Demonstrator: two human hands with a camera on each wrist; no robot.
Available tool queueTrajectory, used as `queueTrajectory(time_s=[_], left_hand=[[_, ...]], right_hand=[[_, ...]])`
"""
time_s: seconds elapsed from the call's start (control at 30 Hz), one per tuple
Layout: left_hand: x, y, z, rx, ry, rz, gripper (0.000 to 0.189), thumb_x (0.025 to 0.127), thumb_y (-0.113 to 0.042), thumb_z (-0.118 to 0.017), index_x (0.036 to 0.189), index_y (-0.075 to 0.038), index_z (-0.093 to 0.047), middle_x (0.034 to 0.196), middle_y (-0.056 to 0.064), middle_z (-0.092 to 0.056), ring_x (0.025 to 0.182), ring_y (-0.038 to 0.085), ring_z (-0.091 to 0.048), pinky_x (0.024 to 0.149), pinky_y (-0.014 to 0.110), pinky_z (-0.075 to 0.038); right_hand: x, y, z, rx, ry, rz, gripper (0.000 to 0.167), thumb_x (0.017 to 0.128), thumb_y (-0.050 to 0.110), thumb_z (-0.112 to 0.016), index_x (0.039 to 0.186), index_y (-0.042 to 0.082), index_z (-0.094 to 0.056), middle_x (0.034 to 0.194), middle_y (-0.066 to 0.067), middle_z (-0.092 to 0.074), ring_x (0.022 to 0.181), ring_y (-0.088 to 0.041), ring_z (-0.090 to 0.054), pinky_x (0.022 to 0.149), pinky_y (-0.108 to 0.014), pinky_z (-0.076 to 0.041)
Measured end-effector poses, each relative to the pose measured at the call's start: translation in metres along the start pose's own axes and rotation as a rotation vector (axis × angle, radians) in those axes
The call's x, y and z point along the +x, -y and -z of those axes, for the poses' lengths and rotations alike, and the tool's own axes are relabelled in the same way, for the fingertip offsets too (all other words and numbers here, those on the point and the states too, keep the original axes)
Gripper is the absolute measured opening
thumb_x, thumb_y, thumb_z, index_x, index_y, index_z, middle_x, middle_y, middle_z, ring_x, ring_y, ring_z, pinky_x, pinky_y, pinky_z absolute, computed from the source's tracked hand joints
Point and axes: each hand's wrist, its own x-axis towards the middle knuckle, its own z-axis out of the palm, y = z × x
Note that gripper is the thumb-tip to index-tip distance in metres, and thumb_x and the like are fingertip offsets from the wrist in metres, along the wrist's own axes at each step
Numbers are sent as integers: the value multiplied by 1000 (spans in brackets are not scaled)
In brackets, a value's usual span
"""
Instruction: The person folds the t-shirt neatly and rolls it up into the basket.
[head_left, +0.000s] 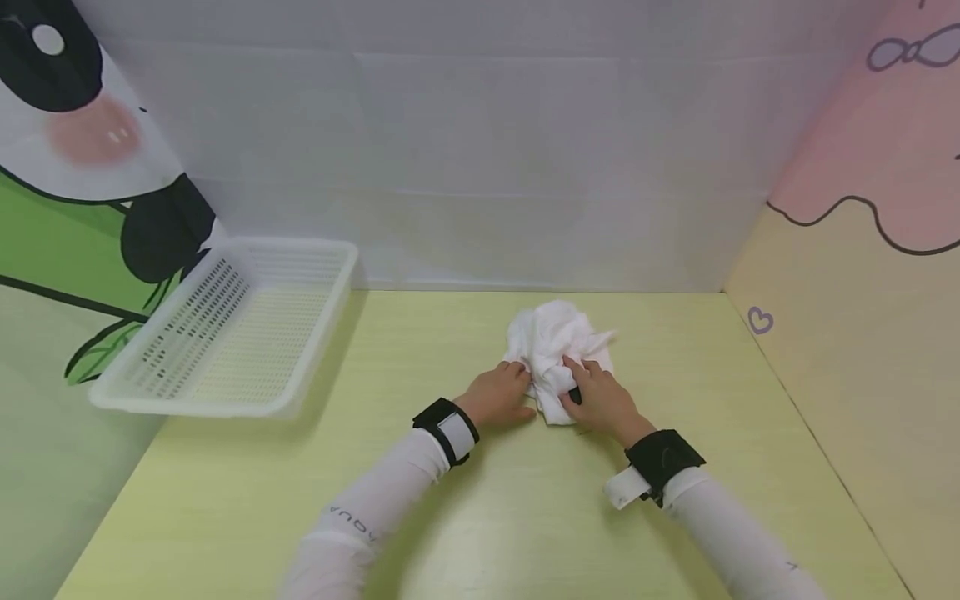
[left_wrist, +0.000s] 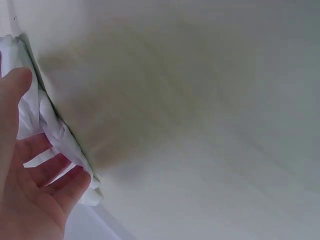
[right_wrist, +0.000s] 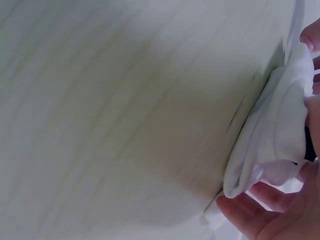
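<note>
A crumpled white cloth [head_left: 557, 337] lies bunched on the table in front of both hands. At its left edge, my left hand [head_left: 498, 398] grips the fabric, fingers bent against the folds; the left wrist view shows the thumb over the cloth [left_wrist: 60, 135] too. My right hand [head_left: 606, 403] holds the cloth's near right side between thumb and fingers. A small black patch [head_left: 575, 395] shows among the folds right beside the right hand; its kind cannot be told. In the right wrist view, fingertips lie along the lower folds of the cloth [right_wrist: 270, 135].
A white perforated plastic basket [head_left: 300, 367] stands at the back left of the pale yellow-green table [head_left: 480, 533]. A plain light wall [head_left: 480, 167] rises behind the table, with a printed panel [head_left: 847, 350] along the right side and another at the left.
</note>
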Motion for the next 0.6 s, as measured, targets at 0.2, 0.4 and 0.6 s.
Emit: queueTrajectory(time_s=[0.2,0.4,0.6], left_hand=[[-22,9,0,6,-33,-17,59,84,-51,-57,122,-5,-52,126,9,-48,112,24,-48,84,33,-49],[-46,17,-1,-25,-78,-23,57,83,-49,-61,118,-5,-53,124,10,-49,111,26,-49,82,34,-49],[-63,20,-1,-68,-82,-6,58,82,-46,-63,119,-3,-53,125,12,-49,113,27,-49,85,36,-48]], right_hand=[[-2,19,-6,-9,0,0,62,86,35,-59,140,11,-39,124,-24,-47,98,-41,-54,71,-49,-49],[-6,40,-13,10,4,-1,61,87,35,-58,140,12,-39,125,-22,-47,101,-40,-53,72,-48,-49],[-9,55,-17,1,-1,-7,61,86,37,-59,139,14,-39,126,-20,-47,102,-39,-53,70,-48,-50]])
